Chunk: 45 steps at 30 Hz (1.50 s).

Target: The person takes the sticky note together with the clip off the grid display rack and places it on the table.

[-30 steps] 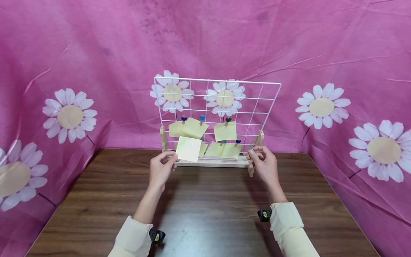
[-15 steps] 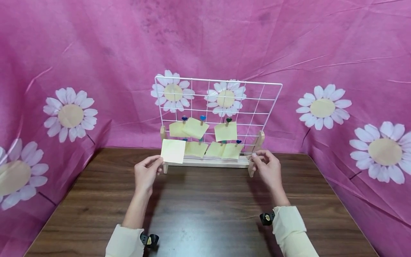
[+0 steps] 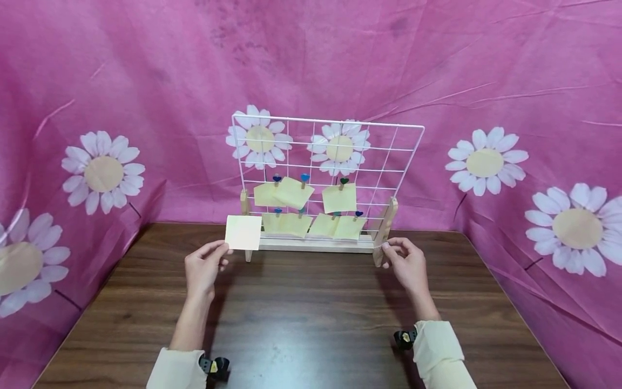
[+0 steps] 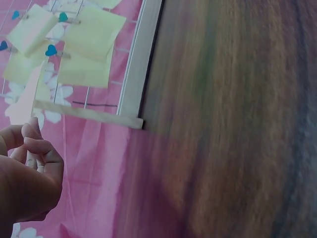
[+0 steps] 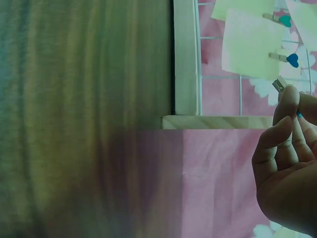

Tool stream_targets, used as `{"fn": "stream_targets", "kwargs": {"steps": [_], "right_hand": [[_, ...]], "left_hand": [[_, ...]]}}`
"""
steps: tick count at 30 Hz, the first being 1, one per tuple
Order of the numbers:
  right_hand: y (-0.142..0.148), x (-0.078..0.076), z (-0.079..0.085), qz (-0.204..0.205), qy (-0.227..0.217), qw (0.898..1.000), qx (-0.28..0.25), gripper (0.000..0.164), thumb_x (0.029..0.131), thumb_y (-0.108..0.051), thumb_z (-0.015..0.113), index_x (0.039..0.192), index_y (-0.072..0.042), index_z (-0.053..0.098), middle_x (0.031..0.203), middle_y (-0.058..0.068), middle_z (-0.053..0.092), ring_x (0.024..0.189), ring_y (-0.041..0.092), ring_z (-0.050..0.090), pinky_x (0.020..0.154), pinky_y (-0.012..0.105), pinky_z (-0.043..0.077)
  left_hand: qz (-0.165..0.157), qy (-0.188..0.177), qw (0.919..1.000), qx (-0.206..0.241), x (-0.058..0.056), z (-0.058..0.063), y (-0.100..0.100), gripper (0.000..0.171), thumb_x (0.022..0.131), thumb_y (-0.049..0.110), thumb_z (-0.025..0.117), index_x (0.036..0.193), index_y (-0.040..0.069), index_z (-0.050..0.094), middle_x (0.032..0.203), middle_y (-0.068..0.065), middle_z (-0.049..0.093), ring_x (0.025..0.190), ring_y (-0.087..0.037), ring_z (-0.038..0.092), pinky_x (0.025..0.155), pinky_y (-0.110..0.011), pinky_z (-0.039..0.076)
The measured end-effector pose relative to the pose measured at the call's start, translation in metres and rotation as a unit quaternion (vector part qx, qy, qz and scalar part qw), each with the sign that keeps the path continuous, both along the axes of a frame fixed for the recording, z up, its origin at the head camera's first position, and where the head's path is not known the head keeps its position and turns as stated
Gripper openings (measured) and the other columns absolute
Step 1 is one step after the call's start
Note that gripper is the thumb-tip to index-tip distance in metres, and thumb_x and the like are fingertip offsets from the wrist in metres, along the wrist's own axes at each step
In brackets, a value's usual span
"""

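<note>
Between thumb and fingers, my left hand (image 3: pixel 201 273) pinches a pale yellow sticky note (image 3: pixel 243 233) by its lower left corner, in front of the left end of a white wire grid rack (image 3: pixel 330 121). My right hand (image 3: pixel 409 273) pinches a mini wooden clothespin (image 5: pixel 279 85) near the rack's right foot; its tip shows in the right wrist view, with a bit of blue between the fingers. Two rows of yellow notes hang on the grid, one of them a note (image 3: pixel 339 199) under a dark green heart clothespin (image 3: pixel 344 181).
The rack stands on a wooden base (image 3: pixel 316 246) with wooden side posts, at the back of a dark brown table (image 3: pixel 301 313). Behind and beside it hangs a pink cloth (image 3: pixel 194 81) printed with white daisies.
My left hand has carried the sticky note leftward and slightly down, uncovering the lower-row notes. With the clothespin, my right hand has shifted a little right and down.
</note>
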State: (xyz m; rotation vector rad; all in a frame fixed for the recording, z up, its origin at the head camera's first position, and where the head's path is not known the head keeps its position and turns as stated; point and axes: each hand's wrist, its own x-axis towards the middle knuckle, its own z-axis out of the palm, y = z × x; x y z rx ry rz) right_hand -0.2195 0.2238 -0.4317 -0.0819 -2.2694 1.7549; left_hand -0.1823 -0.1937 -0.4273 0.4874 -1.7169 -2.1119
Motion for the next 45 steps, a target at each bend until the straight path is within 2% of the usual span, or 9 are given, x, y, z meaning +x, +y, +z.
{"fn": "stream_targets", "kwargs": {"steps": [3, 6, 9, 16, 21, 24, 30, 37, 45], "right_hand": [[0.003, 0.003, -0.004, -0.005, -0.011, 1.0, 0.001, 0.019, 0.096, -0.006, 0.068, 0.108, 0.008, 0.064, 0.075, -0.004, 0.07, 0.052, 0.009, 0.061, 0.053, 0.024, 0.052], [0.005, 0.005, -0.007, -0.011, -0.022, 1.0, 0.002, 0.02, 0.097, -0.009, 0.068, 0.109, 0.007, 0.064, 0.076, -0.005, 0.07, 0.053, 0.01, 0.062, 0.053, 0.026, 0.053], [0.006, 0.006, -0.009, -0.015, -0.03, 0.999, 0.003, 0.022, 0.097, -0.012, 0.069, 0.11, 0.007, 0.064, 0.082, 0.003, 0.071, 0.054, 0.012, 0.063, 0.053, 0.026, 0.053], [0.011, 0.006, -0.016, -0.03, -0.032, 0.999, 0.01, 0.022, 0.097, -0.012, 0.069, 0.108, 0.006, 0.065, 0.09, 0.016, 0.071, 0.053, 0.011, 0.064, 0.052, 0.027, 0.053], [0.014, 0.004, -0.019, -0.038, -0.04, 0.998, 0.021, 0.021, 0.096, -0.011, 0.07, 0.107, 0.006, 0.066, 0.094, 0.021, 0.071, 0.056, 0.02, 0.067, 0.049, 0.026, 0.051], [0.016, 0.003, -0.021, -0.04, -0.048, 0.998, 0.02, 0.021, 0.096, -0.011, 0.071, 0.107, 0.006, 0.066, 0.091, 0.019, 0.071, 0.056, 0.022, 0.068, 0.049, 0.026, 0.051], [0.021, 0.001, -0.028, -0.045, -0.058, 0.997, 0.007, 0.022, 0.095, -0.01, 0.072, 0.107, 0.007, 0.066, 0.082, 0.002, 0.069, 0.053, 0.012, 0.064, 0.051, 0.025, 0.053], [0.025, -0.002, -0.036, -0.043, -0.079, 0.996, 0.001, 0.024, 0.096, -0.012, 0.071, 0.109, 0.008, 0.065, 0.083, 0.005, 0.071, 0.052, 0.008, 0.062, 0.051, 0.022, 0.052], [0.031, 0.0, -0.036, -0.011, -0.149, 0.989, 0.004, 0.028, 0.098, -0.015, 0.068, 0.115, 0.007, 0.062, 0.086, 0.006, 0.073, 0.056, 0.007, 0.063, 0.046, 0.023, 0.044]], "left_hand": [[0.007, -0.006, 0.9999, 0.009, 0.002, -0.004, -0.005, 0.016, 0.092, 0.0, 0.071, 0.084, 0.013, 0.077, 0.065, 0.002, 0.071, 0.049, -0.006, 0.058, 0.049, -0.017, 0.048], [0.013, -0.011, 0.9997, 0.019, 0.002, -0.008, -0.01, 0.02, 0.092, 0.001, 0.071, 0.081, 0.017, 0.077, 0.065, 0.002, 0.071, 0.049, -0.006, 0.058, 0.048, -0.016, 0.047], [0.017, -0.017, 0.9995, 0.022, 0.003, -0.012, -0.014, 0.022, 0.092, 0.001, 0.071, 0.079, 0.018, 0.076, 0.065, 0.001, 0.071, 0.049, -0.006, 0.058, 0.049, -0.016, 0.047], [0.023, -0.029, 0.9993, 0.007, 0.005, -0.019, -0.023, 0.015, 0.091, 0.0, 0.071, 0.083, 0.011, 0.077, 0.066, 0.0, 0.072, 0.047, -0.005, 0.057, 0.047, -0.015, 0.046], [0.029, -0.038, 0.9988, 0.008, 0.005, -0.024, -0.029, 0.008, 0.09, 0.0, 0.072, 0.087, 0.005, 0.078, 0.066, -0.002, 0.072, 0.046, -0.005, 0.056, 0.046, -0.015, 0.046], [0.03, -0.048, 0.9984, 0.008, 0.006, -0.027, -0.032, 0.009, 0.09, 0.0, 0.072, 0.086, 0.006, 0.079, 0.065, -0.002, 0.072, 0.046, -0.004, 0.055, 0.045, -0.015, 0.046], [0.028, -0.067, 0.9974, 0.001, 0.007, -0.034, -0.037, 0.014, 0.089, 0.0, 0.072, 0.081, 0.01, 0.077, 0.063, 0.001, 0.071, 0.046, -0.003, 0.054, 0.045, -0.014, 0.044], [0.02, -0.081, 0.9965, -0.003, 0.009, -0.038, -0.044, 0.019, 0.091, 0.0, 0.071, 0.079, 0.014, 0.077, 0.062, 0.004, 0.07, 0.046, -0.003, 0.054, 0.045, -0.014, 0.044], [-0.003, -0.115, 0.9934, 0.006, 0.01, -0.044, -0.059, 0.02, 0.093, 0.003, 0.07, 0.079, 0.018, 0.075, 0.063, 0.005, 0.07, 0.049, -0.001, 0.054, 0.045, -0.014, 0.043]]}}
